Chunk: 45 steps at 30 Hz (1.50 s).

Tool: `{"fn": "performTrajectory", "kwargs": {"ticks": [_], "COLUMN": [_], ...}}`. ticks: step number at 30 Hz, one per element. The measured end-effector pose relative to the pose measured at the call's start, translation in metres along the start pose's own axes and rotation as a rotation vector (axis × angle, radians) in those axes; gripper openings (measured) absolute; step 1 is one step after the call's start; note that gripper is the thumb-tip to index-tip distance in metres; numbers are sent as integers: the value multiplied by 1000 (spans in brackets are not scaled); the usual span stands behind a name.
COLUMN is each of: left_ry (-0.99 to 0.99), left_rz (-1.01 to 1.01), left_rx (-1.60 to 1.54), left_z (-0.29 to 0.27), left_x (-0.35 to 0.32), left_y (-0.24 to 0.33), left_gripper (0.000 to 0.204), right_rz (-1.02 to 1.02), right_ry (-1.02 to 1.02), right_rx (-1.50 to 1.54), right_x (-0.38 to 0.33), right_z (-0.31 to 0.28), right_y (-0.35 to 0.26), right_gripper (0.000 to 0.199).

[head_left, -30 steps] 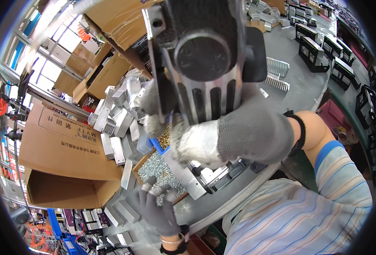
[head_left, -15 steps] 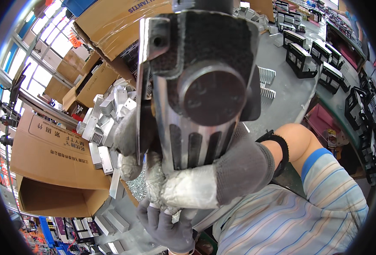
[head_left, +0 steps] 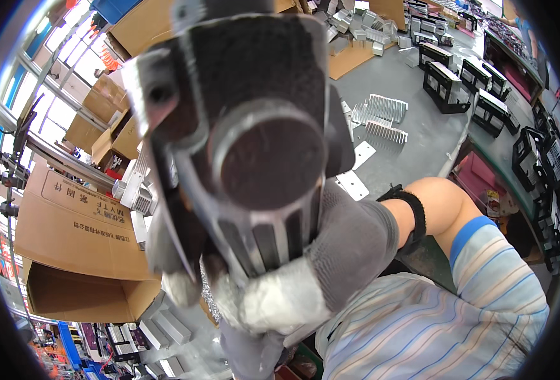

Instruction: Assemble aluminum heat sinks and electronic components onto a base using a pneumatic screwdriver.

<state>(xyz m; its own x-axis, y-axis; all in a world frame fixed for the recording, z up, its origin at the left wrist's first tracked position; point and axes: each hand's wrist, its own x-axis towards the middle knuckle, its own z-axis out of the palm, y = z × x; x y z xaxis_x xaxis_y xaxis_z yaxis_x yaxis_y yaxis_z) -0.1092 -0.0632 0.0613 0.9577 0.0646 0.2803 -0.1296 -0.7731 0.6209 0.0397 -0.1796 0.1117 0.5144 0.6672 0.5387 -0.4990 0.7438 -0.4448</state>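
A black and silver power tool [head_left: 267,158] with a round dark end cap fills the middle of the view, blurred and close. My right hand [head_left: 292,285], in a grey glove with white fingertips, wraps around its lower body. Beneath it is my left hand [head_left: 248,351], also gloved in grey; its fingers are hidden behind the right hand and smeared, so what they do is unclear. Small shiny metal pieces [head_left: 209,301] show in a gap beside the right hand. Just right of the tool, flat white plates with holes [head_left: 354,185] and finned heat sinks [head_left: 384,109] lie on the grey table [head_left: 413,142].
An open cardboard box [head_left: 83,234] stands at left, beside stacked metal profiles [head_left: 139,193]. Metal channels [head_left: 166,326] lie at lower left. Black-framed units [head_left: 445,85] line the table's right side. More black units [head_left: 533,158] stand on a side bench. Another person [head_left: 526,35] is at far right.
The power tool and my right hand have shifted left, uncovering plates and heat sinks on the table. My left hand has moved slightly down and is more hidden.
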Motion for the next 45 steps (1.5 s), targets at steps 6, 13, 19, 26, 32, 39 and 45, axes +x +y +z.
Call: {"fn": "performTrajectory", "kwargs": {"ticks": [6,13,19,26,32,39,45], "left_ry": [499,310,319,290,317,395,455], "left_rz": [-161,-357,-323,-298,-156,-185,-214], "left_rx": [-202,-206,-271,-150,-97,-217,-371], "left_z": [52,69,75,72,77,88,95], "left_x": [-18,-30,-36,-34,-36,-46,-44], "left_y": [-6,-16,-28,-28,-41,-47,-48], "left_gripper": [78,88,75,60,51,40,38], "right_rz": [151,238,188,142,-7,226,313], "right_ry": [169,282,307,246,-95,0,41], "right_rx": [-237,-417,-428,-727,-1284,-1202,-1274], "right_x": [-12,-20,-21,-22,-26,-27,-25], "right_z": [-11,-22,-15,-14,-13,1,6], "right_y": [-11,5,8,19,22,19,16], "right_gripper": [48,44,32,20,56,52,49]}}
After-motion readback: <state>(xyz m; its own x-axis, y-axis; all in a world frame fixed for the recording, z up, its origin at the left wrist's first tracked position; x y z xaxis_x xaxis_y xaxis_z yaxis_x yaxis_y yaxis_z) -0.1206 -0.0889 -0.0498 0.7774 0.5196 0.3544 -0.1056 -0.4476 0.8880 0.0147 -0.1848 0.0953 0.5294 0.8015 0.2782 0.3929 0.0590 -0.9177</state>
